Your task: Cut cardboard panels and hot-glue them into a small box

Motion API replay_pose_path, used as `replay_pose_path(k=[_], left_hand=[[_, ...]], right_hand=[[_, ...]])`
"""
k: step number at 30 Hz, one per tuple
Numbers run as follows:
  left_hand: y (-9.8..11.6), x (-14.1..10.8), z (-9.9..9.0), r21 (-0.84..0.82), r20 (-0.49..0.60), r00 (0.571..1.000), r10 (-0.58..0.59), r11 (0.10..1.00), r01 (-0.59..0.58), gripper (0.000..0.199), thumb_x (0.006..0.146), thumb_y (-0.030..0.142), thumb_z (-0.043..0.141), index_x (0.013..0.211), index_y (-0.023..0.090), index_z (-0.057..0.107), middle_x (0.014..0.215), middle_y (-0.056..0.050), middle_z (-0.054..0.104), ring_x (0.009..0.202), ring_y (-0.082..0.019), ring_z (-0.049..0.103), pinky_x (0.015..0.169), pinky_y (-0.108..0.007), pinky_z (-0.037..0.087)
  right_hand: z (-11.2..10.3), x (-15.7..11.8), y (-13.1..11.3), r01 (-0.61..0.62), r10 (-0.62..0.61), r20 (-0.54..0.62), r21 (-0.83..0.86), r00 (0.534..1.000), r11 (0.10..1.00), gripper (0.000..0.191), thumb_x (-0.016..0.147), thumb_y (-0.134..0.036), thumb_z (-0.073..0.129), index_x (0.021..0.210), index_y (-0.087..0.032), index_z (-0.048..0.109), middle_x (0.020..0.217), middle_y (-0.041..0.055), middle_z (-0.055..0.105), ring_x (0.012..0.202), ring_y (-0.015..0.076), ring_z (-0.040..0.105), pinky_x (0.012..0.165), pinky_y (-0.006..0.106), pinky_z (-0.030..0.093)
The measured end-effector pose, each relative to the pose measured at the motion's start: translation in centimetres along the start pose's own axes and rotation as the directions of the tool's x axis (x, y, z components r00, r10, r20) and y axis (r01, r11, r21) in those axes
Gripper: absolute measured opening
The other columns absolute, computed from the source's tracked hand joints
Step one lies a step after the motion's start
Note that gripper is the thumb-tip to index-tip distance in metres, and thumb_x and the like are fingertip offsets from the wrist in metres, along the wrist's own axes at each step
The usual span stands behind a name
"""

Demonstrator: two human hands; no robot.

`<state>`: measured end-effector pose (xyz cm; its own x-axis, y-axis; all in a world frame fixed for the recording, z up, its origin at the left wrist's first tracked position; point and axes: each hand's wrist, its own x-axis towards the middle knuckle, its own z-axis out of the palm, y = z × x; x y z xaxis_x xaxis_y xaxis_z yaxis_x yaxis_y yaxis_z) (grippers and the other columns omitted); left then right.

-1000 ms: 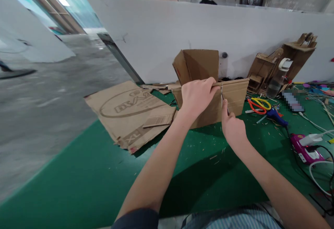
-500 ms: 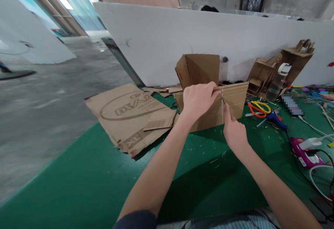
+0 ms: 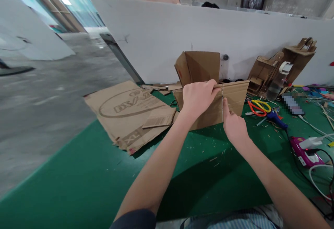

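Stretching across the lower frame, the table (image 3: 86,173) is bounded by a white panel (image 3: 156,34) behind, with room left toward its lower-left edge. Left of centre, a printed cardboard sheet (image 3: 121,112) is laid. At centre, a cardboard box (image 3: 208,114) is gripped along its top edge by the left hand's (image 3: 198,95) closed fingers. Against its near wall, a slim tool (image 3: 222,97), mostly hidden, is held in the right hand's (image 3: 235,126) curled fingers, the index extended.
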<state>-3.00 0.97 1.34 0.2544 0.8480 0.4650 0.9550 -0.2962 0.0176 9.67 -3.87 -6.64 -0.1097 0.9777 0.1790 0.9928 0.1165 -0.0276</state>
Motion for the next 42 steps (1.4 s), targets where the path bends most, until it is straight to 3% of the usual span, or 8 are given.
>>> replay_pose_path(k=[8,23,31,42], left_hand=[[0.0,-0.2,0.1,-0.022,-0.006,1.0,0.008,1.0,-0.008,0.033,0.096,0.043,0.04,0.104,0.024,0.066,0.092,-0.007,0.074,0.086,-0.027,0.067,0.067,-0.034,0.038],[-0.2,0.0,0.5,-0.011,-0.028,1.0,0.013,1.0,-0.013,0.033,0.097,0.045,0.04,0.106,0.027,0.066,0.093,-0.006,0.074,0.086,-0.027,0.067,0.068,-0.034,0.039],[0.1,-0.3,0.1,-0.019,-0.006,1.0,0.013,1.0,-0.013,0.033,0.097,0.044,0.04,0.103,0.026,0.066,0.092,-0.007,0.074,0.086,-0.027,0.067,0.067,-0.034,0.039],[0.0,-0.1,0.1,0.067,-0.015,0.999,0.037,0.997,-0.035,0.035,0.098,0.043,0.038,0.101,0.021,0.065,0.088,-0.008,0.074,0.082,-0.03,0.069,0.062,-0.034,0.038]], right_hand=[[1.2,-0.8,-0.1,-0.013,0.013,0.008,-0.071,1.0,0.997,0.086,0.084,-0.002,0.036,0.153,-0.012,-0.013,0.083,0.0115,0.063,0.055,0.0143,0.058,0.057,0.027,0.05],[3.6,-2.1,0.3,-0.02,0.021,0.019,-0.07,1.0,0.997,0.089,0.082,-0.003,0.039,0.153,-0.014,-0.012,0.08,0.0082,0.063,0.049,0.0114,0.051,0.053,0.025,0.048],[3.4,-2.7,0.5,-0.005,0.006,0.033,-0.055,0.999,0.998,0.082,0.081,0.0,0.036,0.156,-0.012,0.006,0.082,0.0094,0.063,0.05,0.0125,0.053,0.052,0.026,0.047],[0.8,-1.6,0.6,0.001,-0.005,0.104,0.036,0.995,0.999,0.081,0.084,-0.004,0.037,0.156,-0.013,0.002,0.095,0.0135,0.068,0.066,0.017,0.064,0.062,0.029,0.052]])
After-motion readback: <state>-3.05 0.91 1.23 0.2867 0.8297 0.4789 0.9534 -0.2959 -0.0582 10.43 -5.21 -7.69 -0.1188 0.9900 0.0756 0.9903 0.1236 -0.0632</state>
